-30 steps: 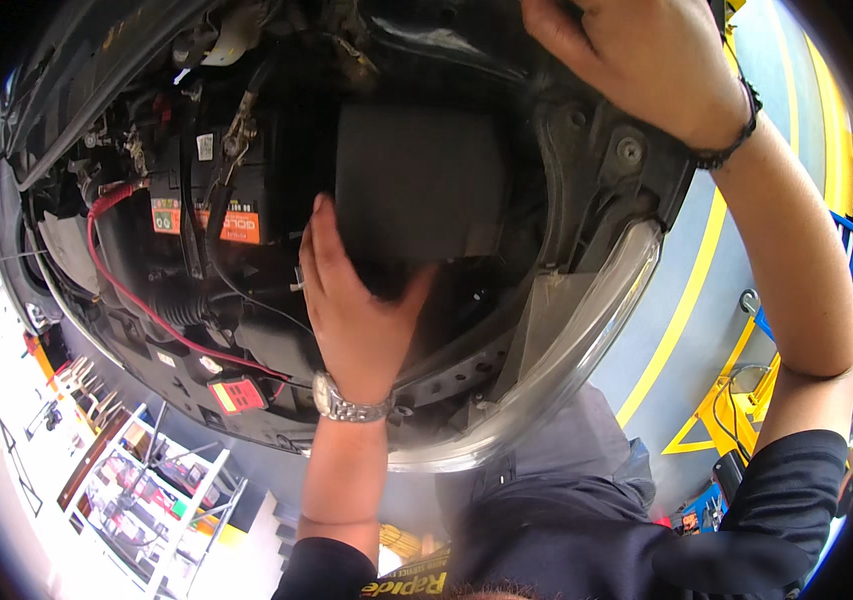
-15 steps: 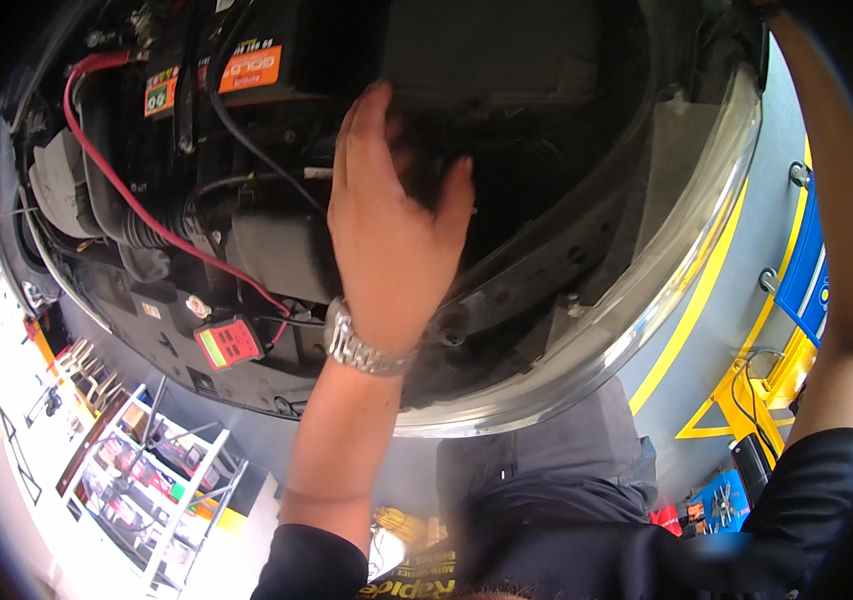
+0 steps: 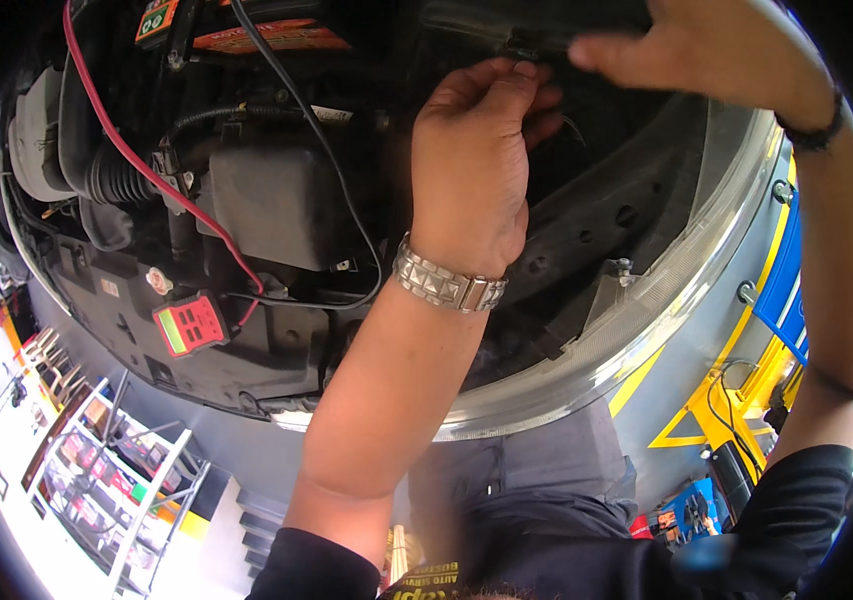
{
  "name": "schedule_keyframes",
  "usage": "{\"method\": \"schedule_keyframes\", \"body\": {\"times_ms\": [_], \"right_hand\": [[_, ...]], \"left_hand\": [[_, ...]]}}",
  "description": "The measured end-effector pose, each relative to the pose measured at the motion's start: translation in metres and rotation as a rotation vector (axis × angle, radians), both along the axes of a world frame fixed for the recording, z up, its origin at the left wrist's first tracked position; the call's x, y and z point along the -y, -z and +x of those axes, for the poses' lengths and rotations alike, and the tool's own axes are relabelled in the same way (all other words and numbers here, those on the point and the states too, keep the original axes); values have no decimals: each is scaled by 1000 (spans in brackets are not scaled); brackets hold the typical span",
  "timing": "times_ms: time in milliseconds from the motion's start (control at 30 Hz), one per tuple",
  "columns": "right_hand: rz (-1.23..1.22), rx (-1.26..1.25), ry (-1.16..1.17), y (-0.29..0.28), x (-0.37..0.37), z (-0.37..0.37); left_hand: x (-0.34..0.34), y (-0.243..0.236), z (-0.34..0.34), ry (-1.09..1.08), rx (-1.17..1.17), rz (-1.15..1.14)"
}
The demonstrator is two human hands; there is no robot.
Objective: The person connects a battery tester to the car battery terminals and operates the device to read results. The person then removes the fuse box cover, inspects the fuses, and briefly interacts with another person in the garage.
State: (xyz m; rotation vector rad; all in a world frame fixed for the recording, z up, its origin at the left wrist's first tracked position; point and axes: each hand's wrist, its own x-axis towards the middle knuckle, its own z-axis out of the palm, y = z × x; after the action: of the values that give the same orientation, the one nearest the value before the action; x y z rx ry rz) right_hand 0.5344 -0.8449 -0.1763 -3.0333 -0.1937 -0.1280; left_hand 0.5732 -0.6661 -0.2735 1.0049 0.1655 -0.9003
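My left hand (image 3: 472, 150), with a metal-banded watch (image 3: 447, 285) on its wrist, reaches into a car's engine bay. Its thumb and fingertips are pinched together at the near edge of a dark box (image 3: 547, 15); whatever lies between them is too small and dark to name. My right hand (image 3: 717, 60), wearing a black wristband, comes in from the upper right over the same box. The right thumb is stretched out and stands apart, close to the left fingertips, while the other right fingers run past the top of the picture.
Left of my left hand lie an air-filter box (image 3: 272, 205), a ribbed hose (image 3: 112, 175) and a battery (image 3: 267, 35). A red handheld tester (image 3: 190, 325) rests on the front panel, its red cable (image 3: 147, 175) and black cable (image 3: 332, 165) running across the bay. The clear headlight (image 3: 587, 370) curves along the near right.
My left hand has moved right, and its spread fingers have come together in a pinch. From beyond the upper right, my right hand has come into view. The camera view has shifted too.
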Motion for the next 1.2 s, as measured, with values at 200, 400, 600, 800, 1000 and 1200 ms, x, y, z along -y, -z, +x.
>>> {"method": "schedule_keyframes", "body": {"times_ms": [200,400,600,800,1000,1200], "right_hand": [[-168,-399,260,6,-19,23],[-72,-399,136,-9,-19,25],[-236,-324,245,0,-32,25],[-76,-444,238,7,-23,47],[-75,-344,165,6,-20,37],[-89,-526,264,6,-8,46]], "left_hand": [[-7,7,5,26,-191,-100],[-10,11,8,40,-269,-155],[-7,12,9,31,-284,-125],[-7,10,8,47,-271,-106],[-8,13,10,30,-339,-145],[-7,16,8,41,-350,-146]]}}
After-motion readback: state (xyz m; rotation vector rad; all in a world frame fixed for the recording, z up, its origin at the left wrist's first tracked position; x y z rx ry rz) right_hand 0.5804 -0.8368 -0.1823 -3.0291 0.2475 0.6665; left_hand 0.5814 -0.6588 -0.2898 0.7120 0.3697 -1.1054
